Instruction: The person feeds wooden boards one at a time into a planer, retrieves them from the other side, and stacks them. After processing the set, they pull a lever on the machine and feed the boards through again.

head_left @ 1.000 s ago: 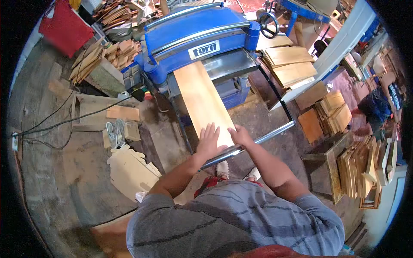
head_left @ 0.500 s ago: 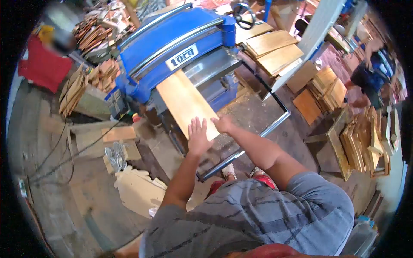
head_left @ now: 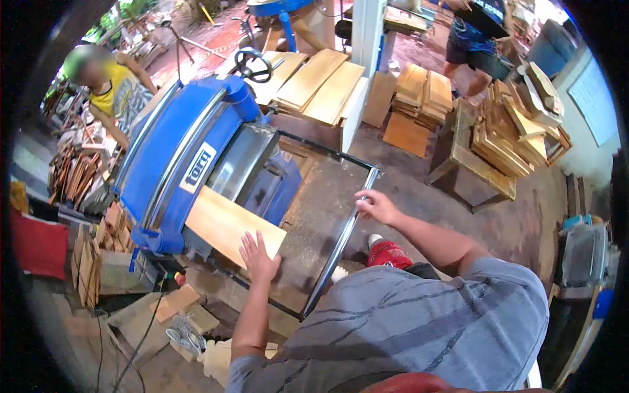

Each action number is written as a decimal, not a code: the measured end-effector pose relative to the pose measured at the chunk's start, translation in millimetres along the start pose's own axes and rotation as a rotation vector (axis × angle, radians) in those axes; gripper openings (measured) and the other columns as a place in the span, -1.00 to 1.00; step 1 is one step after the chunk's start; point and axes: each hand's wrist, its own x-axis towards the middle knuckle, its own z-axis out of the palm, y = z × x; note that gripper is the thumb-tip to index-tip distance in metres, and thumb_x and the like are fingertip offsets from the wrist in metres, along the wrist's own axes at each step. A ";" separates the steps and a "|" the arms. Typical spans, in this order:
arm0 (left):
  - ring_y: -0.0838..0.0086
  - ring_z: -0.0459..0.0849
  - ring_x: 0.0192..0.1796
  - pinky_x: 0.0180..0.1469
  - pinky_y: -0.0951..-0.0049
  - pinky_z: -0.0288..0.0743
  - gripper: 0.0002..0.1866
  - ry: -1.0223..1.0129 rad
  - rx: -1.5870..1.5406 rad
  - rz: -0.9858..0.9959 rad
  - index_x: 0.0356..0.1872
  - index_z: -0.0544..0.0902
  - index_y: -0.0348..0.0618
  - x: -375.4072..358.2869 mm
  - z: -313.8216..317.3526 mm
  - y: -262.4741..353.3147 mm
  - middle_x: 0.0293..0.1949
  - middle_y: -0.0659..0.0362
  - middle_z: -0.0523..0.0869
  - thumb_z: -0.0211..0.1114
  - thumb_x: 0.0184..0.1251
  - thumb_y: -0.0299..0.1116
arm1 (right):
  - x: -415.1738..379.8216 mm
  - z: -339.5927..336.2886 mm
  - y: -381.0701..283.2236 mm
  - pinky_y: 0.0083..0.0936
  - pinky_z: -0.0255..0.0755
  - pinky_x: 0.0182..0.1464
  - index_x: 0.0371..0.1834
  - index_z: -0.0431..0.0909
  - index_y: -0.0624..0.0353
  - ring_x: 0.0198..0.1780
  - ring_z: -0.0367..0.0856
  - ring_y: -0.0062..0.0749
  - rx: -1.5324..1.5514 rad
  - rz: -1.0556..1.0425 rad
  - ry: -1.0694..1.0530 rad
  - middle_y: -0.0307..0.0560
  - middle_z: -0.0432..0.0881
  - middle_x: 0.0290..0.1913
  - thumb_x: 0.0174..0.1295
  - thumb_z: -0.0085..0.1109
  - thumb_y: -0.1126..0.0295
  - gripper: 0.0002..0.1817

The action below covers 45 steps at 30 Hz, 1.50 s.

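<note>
A light wooden board (head_left: pixel 226 223) lies with its far end under the blue thickness planer (head_left: pixel 175 154), which carries a label reading "torq". My left hand (head_left: pixel 261 261) rests flat on the near end of this board, fingers spread. Off to the right, my right hand (head_left: pixel 380 207) is apart from the board, its fingers loosely bent and overlapping the metal roller bar (head_left: pixel 341 242) of the planer's frame in this view. Nothing shows in that hand. The part of the board inside the machine is hidden.
Flat boards (head_left: pixel 321 82) lie stacked beyond the planer. More wood pieces (head_left: pixel 508 134) stand on a crate at right. One person (head_left: pixel 111 92) is behind the planer, another (head_left: pixel 478 39) at the back right. A cable (head_left: pixel 141 334) runs along the floor at left.
My right hand has left the board's edge and moved right to the roller bar. The board sits further into the planer, my left hand still on it. The view has turned right.
</note>
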 end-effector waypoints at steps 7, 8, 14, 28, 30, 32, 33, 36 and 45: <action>-0.08 -0.12 0.56 0.53 -0.08 -0.28 -0.02 -0.067 0.052 0.113 0.51 0.02 -0.20 21.5 -7.8 -12.3 0.51 -0.26 -0.05 0.37 0.14 -0.09 | 55.5 -108.5 14.2 -0.56 0.51 -0.46 0.12 0.45 0.26 -0.48 0.58 -0.56 0.086 -0.040 0.454 -0.15 0.61 -0.39 0.33 0.18 0.35 -0.65; -0.11 -0.13 0.56 0.52 -0.10 -0.28 0.01 -0.071 0.068 0.105 0.51 0.02 -0.20 26.0 -6.6 -13.5 0.51 -0.27 -0.05 0.38 0.13 -0.04 | 74.3 -114.6 16.9 -0.56 0.51 -0.46 0.12 0.45 0.26 -0.48 0.58 -0.56 0.101 -0.033 0.448 -0.15 0.61 -0.39 0.33 0.18 0.35 -0.65; -0.19 -0.07 0.54 0.49 -0.18 -0.21 -0.03 -0.031 -0.053 -0.049 0.49 0.12 -0.21 88.7 16.9 13.7 0.49 -0.29 0.03 0.32 0.17 0.13 | 264.8 -146.5 67.5 -0.49 0.54 -0.43 0.25 0.32 0.28 -0.48 0.57 -0.47 0.246 0.142 0.373 -0.11 0.62 -0.40 0.22 0.30 0.29 -0.41; 0.16 0.74 -0.16 -0.04 0.22 0.57 -0.62 -0.057 -0.375 -0.094 0.02 0.67 -0.08 398.1 49.3 238.7 -0.22 0.03 0.76 0.36 0.24 -0.15 | 552.4 -82.6 177.4 -0.12 0.42 0.21 0.52 -0.13 0.25 0.18 0.49 0.20 -0.216 0.499 0.255 0.36 0.40 0.24 0.01 0.42 0.09 0.12; 0.10 0.73 -0.22 -0.14 0.17 0.58 -0.67 -0.127 -0.174 -0.074 -0.10 0.69 -0.10 402.9 46.2 242.5 -0.30 0.04 0.77 0.40 0.19 -0.16 | 558.5 -80.9 174.5 -0.07 0.47 0.13 0.51 -0.23 0.32 0.08 0.56 0.22 -0.108 0.540 0.335 0.39 0.52 0.09 0.15 0.26 0.09 0.05; 0.09 0.73 -0.23 -0.16 0.16 0.58 -0.71 -0.042 -0.147 -0.011 -0.20 0.72 -0.07 398.4 66.2 227.0 -0.32 0.05 0.76 0.42 0.15 -0.13 | 563.1 -72.0 201.1 -0.02 0.48 0.09 0.51 -0.30 0.34 0.04 0.58 0.26 -0.160 0.541 0.349 0.43 0.56 0.04 0.25 0.17 0.08 0.01; 0.07 0.72 -0.24 -0.17 0.17 0.58 -0.72 -0.083 -0.203 -0.041 -0.22 0.72 -0.08 400.2 68.4 224.8 -0.30 0.05 0.76 0.42 0.13 -0.15 | 563.7 -71.2 208.2 0.00 0.47 0.10 0.49 -0.24 0.34 0.05 0.57 0.28 -0.030 0.597 0.396 0.44 0.56 0.04 0.24 0.19 0.08 -0.02; 0.07 0.72 -0.26 -0.20 0.13 0.56 -0.72 -0.148 -0.217 -0.079 -0.22 0.72 -0.06 405.4 50.4 234.5 -0.32 0.04 0.75 0.38 0.17 -0.12 | 560.9 -87.9 190.8 0.04 0.44 0.12 0.44 -0.05 0.33 0.06 0.55 0.32 0.427 0.738 0.575 0.47 0.56 0.00 0.21 0.25 0.10 -0.10; 0.13 0.72 -0.29 -0.23 0.14 0.55 -0.76 -0.009 -0.197 -0.011 -0.27 0.70 -0.06 399.2 61.6 228.2 -0.36 0.11 0.74 0.36 0.16 -0.15 | 526.2 -132.5 141.2 -0.52 0.50 -0.48 -0.05 0.45 0.29 -0.50 0.55 -0.51 0.315 0.536 0.201 -0.09 0.59 -0.40 0.16 0.33 -0.12 -0.36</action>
